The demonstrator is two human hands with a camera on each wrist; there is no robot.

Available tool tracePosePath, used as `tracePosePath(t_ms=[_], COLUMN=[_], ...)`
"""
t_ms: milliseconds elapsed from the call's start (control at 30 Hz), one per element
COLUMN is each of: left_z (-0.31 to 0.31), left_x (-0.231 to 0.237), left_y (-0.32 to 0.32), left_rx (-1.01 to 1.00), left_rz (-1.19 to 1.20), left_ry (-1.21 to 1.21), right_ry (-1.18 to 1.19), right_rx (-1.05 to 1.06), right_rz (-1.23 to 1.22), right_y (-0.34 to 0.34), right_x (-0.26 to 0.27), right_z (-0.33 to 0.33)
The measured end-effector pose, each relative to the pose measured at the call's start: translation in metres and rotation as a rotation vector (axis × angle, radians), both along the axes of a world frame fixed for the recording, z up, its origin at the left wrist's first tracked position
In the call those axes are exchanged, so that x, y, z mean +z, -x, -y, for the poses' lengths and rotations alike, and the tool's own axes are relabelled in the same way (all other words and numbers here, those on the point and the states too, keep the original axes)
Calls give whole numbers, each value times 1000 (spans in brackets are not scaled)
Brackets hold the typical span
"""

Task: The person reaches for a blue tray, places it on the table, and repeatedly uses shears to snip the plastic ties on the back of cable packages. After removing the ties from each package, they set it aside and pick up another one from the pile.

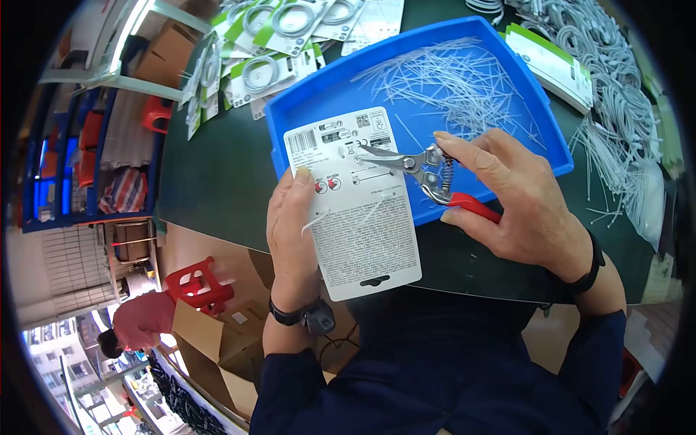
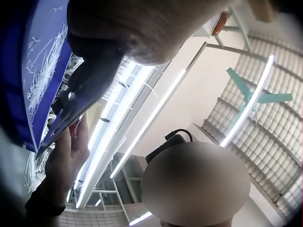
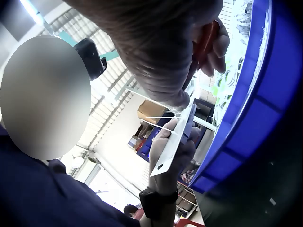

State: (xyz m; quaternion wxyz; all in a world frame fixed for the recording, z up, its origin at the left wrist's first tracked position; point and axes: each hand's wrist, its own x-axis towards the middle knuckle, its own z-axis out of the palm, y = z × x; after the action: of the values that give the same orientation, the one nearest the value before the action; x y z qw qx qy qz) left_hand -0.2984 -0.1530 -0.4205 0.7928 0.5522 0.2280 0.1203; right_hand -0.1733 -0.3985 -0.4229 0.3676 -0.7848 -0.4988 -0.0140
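My left hand [image 1: 290,235] holds a white printed card [image 1: 370,254] by its left edge, thumb on the face with the barcode and small text. Two thin white cable tie ends [image 1: 317,220] stick out from that face; they also show beside the card in the right wrist view. My right hand [image 1: 533,199] grips red-handled pruning shears [image 1: 412,164], whose spring lies bare between the handles. The pointed blades lie over the upper part of the card in the head view, slightly apart.
A blue tray [image 1: 511,80] with many white tie offcuts [image 1: 464,90] lies behind the card. Carded cables [image 1: 293,25] pile at the back left. Grey cables [image 1: 580,43], stacked cards [image 1: 554,69] and long white ties [image 1: 602,148] lie right. Cardboard boxes [image 1: 225,341] stand lower left.
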Motion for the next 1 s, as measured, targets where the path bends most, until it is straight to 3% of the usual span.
tracePosePath(t_ms=[600,1000], left_z=[35,44], left_x=[-18,-25], left_y=[-7,-15], left_rx=[-102,-112], left_rz=[-52,-72], left_ry=[35,8], right_ry=[92,185], right_rx=[-90,-95], right_rz=[89,-15], right_y=[4,11], right_x=[-22,-28], right_z=[14,17])
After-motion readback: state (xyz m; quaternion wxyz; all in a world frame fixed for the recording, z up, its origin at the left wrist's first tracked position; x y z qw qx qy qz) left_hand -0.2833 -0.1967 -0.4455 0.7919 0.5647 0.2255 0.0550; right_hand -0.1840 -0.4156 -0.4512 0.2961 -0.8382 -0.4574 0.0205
